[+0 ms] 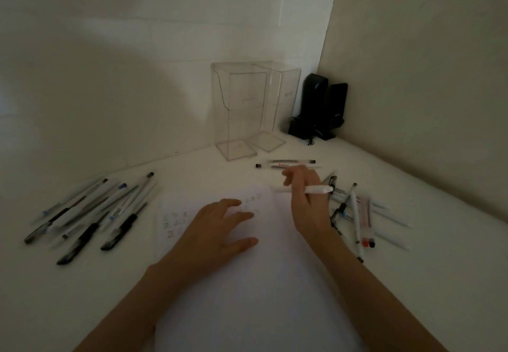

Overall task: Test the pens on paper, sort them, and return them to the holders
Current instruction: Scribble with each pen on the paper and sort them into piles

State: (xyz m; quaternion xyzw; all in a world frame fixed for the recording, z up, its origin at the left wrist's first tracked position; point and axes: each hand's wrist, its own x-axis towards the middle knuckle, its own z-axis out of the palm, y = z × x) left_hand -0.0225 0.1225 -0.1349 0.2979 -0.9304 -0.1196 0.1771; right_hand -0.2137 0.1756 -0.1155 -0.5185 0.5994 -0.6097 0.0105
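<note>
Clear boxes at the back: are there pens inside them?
Empty. Both clear boxes show nothing inside; pens lie out on the table.

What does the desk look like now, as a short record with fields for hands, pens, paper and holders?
left hand: fingers relaxed, resting on the paper
right hand: grips a white pen over the paper's far edge
paper: handwritten marks on its far part
left pile: loose pens left of the paper
right pile: loose pens right of the paper
holders: two, clear, upright, no pens inside
two pens: lying just before the holders
</note>
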